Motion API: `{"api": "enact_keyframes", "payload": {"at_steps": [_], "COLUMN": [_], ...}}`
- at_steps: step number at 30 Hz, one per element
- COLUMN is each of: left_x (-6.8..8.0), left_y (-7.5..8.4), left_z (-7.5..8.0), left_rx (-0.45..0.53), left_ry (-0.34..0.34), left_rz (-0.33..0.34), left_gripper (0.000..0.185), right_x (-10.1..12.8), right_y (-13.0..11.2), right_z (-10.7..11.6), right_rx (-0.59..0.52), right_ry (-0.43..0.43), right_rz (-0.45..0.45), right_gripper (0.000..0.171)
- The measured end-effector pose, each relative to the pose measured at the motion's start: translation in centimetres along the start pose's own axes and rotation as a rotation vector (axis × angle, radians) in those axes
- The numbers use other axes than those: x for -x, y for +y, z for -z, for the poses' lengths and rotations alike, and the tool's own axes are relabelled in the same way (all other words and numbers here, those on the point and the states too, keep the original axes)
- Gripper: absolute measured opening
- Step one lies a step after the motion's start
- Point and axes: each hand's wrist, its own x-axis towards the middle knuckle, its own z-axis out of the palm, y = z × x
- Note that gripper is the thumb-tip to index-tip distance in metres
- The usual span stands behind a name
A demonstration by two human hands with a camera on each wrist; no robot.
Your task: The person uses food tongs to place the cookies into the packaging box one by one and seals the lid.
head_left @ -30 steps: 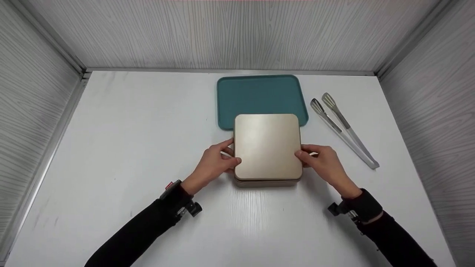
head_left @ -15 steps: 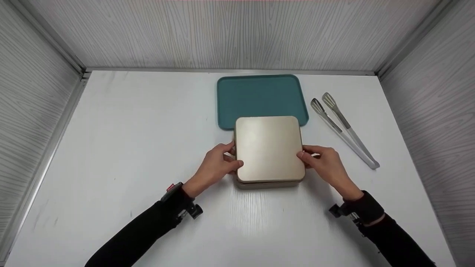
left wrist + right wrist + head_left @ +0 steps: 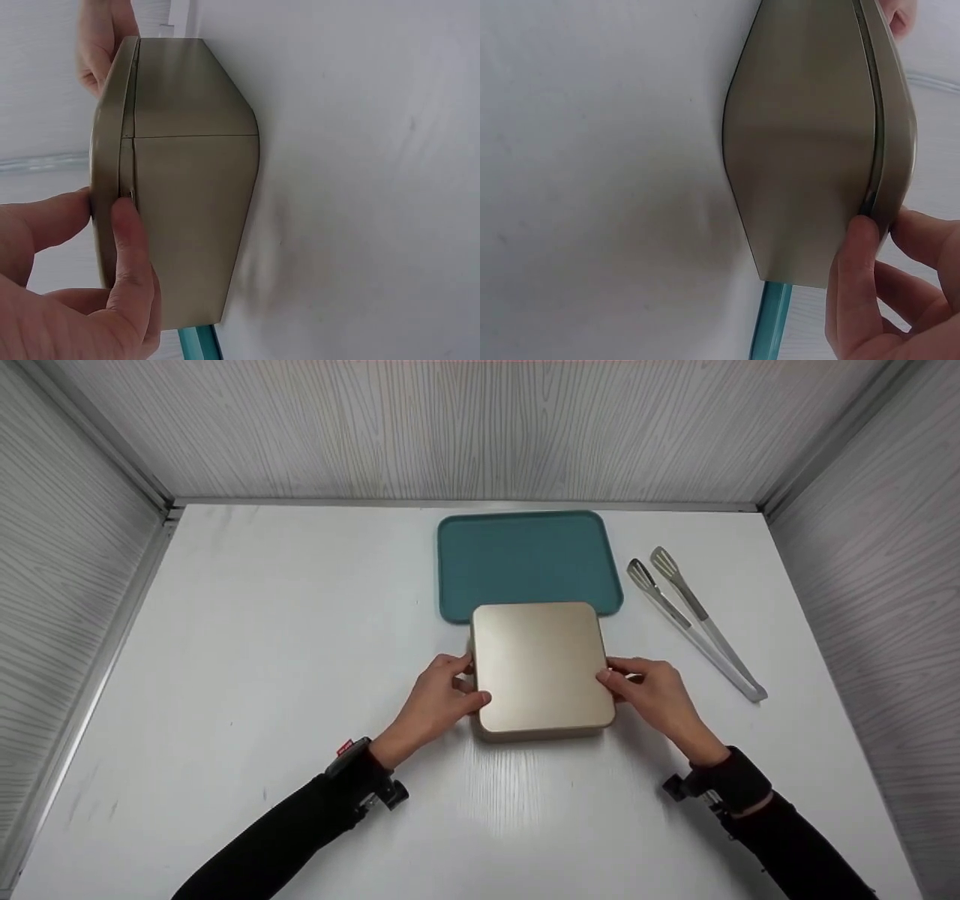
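A square gold-coloured tin (image 3: 191,210) stands on the white table, its flat lid (image 3: 540,667) over the top. My left hand (image 3: 435,701) pinches the lid's left edge, thumb on top and fingers underneath at the rim. On the opposite side my right hand (image 3: 656,694) grips the right edge in the same way. Both wrist views show a narrow gap between the lid's rim and the tin's body, with fingertips right at that seam. In the head view the lid covers most of the body, and the tin's inside is hidden.
Just behind the tin lies a teal tray (image 3: 525,559), its front edge partly covered by the tin. Metal tongs (image 3: 697,622) lie spread on the right of the table. Grey wood-grain panels (image 3: 465,431) enclose the back and sides.
The lid has come toward me and lower over the tin's body, with both hands still holding it. The dark gap at the front has narrowed. Tray and tongs have stayed put.
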Motion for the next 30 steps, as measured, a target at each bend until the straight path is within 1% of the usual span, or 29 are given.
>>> {"api": "enact_keyframes", "payload": {"at_steps": [5,10,14,18,21,23,26,28,30], "left_x": [-0.1,-0.3,-0.7,-1.1,-1.4,-1.6,-1.7,-1.8,-1.9], "left_y": [-0.4,-0.7,-0.7,-0.8,-0.8,-0.6,-0.5,-0.4,-0.3], "left_z": [0.1,0.2,0.4,0.8,1.2,1.5,1.8,1.7,1.5], "left_rx": [0.012,0.01,-0.009,-0.021,-0.039,-0.069,-0.101,-0.143,-0.213], "left_ry": [-0.014,-0.021,-0.021,-0.035,-0.058,-0.077,-0.097,-0.068,-0.015], "left_rz": [0.005,0.017,0.019,0.019,0.009,-0.002,-0.012,-0.031,-0.081], "left_gripper": [0.076,0.076,0.075,0.074,0.074,0.075,0.078,0.081,0.083], "right_x": [-0.1,-0.4,-0.6,-0.7,-0.8,-0.9,-1.0,-0.9,-1.0], "right_y": [0.0,0.1,0.1,0.0,0.0,0.0,-0.3,-0.7,-1.2], "right_z": [-0.1,-0.2,-0.3,-0.4,-0.5,-0.5,-0.4,-0.4,-0.4], "right_rx": [0.021,0.023,0.025,0.012,-0.005,0.007,0.089,0.181,0.293], "right_ry": [0.005,0.011,0.008,0.006,0.007,0.005,0.006,0.027,0.069], "right_rz": [0.005,-0.021,-0.038,-0.053,-0.053,-0.047,0.0,0.068,0.172], "right_gripper": [0.047,0.049,0.05,0.05,0.048,0.047,0.048,0.052,0.057]}}
